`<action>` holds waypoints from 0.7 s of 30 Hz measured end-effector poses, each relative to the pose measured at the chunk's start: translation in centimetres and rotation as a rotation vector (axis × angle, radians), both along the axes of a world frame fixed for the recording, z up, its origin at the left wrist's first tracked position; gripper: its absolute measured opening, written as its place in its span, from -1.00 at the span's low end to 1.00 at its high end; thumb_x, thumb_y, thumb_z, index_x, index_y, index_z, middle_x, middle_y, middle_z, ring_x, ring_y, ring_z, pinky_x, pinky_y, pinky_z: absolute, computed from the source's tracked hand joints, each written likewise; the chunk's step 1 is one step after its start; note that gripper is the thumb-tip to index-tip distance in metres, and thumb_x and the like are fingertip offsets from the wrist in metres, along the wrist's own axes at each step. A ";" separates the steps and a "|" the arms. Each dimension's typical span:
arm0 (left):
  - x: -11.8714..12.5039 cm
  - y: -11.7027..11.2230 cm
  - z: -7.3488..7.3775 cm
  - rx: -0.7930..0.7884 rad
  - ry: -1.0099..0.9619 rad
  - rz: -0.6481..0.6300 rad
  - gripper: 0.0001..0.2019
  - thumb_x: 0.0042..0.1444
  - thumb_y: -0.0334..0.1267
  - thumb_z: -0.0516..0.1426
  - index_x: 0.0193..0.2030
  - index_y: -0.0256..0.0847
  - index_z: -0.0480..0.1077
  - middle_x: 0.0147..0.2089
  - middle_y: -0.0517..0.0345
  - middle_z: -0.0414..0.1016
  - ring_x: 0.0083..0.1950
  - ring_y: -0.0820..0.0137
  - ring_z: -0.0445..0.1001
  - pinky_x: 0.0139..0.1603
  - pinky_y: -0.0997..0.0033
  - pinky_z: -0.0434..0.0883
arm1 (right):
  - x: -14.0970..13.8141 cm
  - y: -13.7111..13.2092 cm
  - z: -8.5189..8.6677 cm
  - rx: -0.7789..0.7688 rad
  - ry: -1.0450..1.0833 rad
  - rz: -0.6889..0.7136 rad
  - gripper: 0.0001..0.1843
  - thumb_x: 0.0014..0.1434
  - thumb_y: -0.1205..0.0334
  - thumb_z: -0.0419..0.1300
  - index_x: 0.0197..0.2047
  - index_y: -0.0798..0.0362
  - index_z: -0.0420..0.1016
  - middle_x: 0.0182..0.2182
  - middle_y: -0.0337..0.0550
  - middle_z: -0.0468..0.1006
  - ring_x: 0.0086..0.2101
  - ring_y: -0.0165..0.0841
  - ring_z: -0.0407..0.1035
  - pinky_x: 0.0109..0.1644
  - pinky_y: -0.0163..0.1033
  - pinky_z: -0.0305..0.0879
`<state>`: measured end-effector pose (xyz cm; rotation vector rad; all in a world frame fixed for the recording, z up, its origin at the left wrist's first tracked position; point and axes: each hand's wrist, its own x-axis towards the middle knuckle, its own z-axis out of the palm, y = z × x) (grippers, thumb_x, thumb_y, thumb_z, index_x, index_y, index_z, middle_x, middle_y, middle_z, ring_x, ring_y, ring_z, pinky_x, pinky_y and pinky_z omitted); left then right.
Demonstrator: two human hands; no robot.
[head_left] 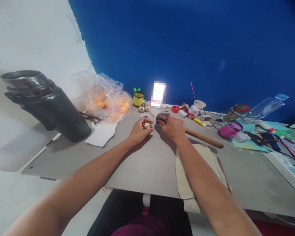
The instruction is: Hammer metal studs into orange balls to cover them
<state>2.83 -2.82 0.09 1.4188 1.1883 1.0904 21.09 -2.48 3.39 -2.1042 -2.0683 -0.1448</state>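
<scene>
My left hand (138,131) is closed around a small round ball (147,126) with a shiny gold-and-brown surface, held low over the grey table. Just right of it, my right hand (172,126) grips a hammer by its dark head (162,116). The hammer's wooden handle (204,137) sticks out to the right from under that hand. Behind my hands, several similar speckled balls (141,108) sit grouped beside a small yellow pot (138,98) with a green top. A folded cream cloth (186,173) lies beneath my right forearm.
A tall dark thermos (54,108) stands open-topped at left, near eyeglasses (92,118) and a clear bag of orange fruit (103,101). A bright, blurred-out screen (158,93) leans at the wall. Right are a white cup (199,105), clear bottle (264,109) and power strip (288,167).
</scene>
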 end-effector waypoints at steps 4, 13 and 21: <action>0.0 -0.2 0.4 0.009 0.010 -0.021 -0.65 -0.16 -0.23 0.37 -0.19 -0.21 0.46 -0.31 0.19 0.50 -0.38 0.46 0.41 -0.49 0.51 0.45 | -0.2 -0.1 0.4 -0.054 0.002 0.016 -0.40 0.46 -0.20 -0.08 0.10 0.03 0.59 -0.08 0.10 0.70 -0.06 -0.06 0.59 -0.01 -0.10 0.35; -0.3 -0.3 0.7 -0.129 -0.007 -0.085 -0.65 -0.11 -0.38 0.26 -0.11 -0.19 0.46 -0.37 0.25 0.41 -0.44 0.51 0.39 -0.43 0.46 0.45 | 0.1 0.3 -0.1 -0.042 -0.033 -0.020 -0.36 0.40 -0.27 0.03 -0.01 0.09 0.69 -0.14 0.17 0.71 -0.11 -0.05 0.60 -0.08 -0.11 0.39; -0.5 -0.2 0.8 -0.008 0.114 -0.097 -0.67 -0.05 -0.29 0.26 -0.12 -0.19 0.34 -0.44 0.29 0.43 -0.51 0.46 0.39 -0.47 0.43 0.33 | -0.7 -1.0 1.3 0.140 0.017 -0.006 -0.28 0.37 -0.38 -0.02 0.02 0.03 0.70 -0.20 0.12 0.71 -0.11 -0.06 0.59 -0.02 -0.10 0.35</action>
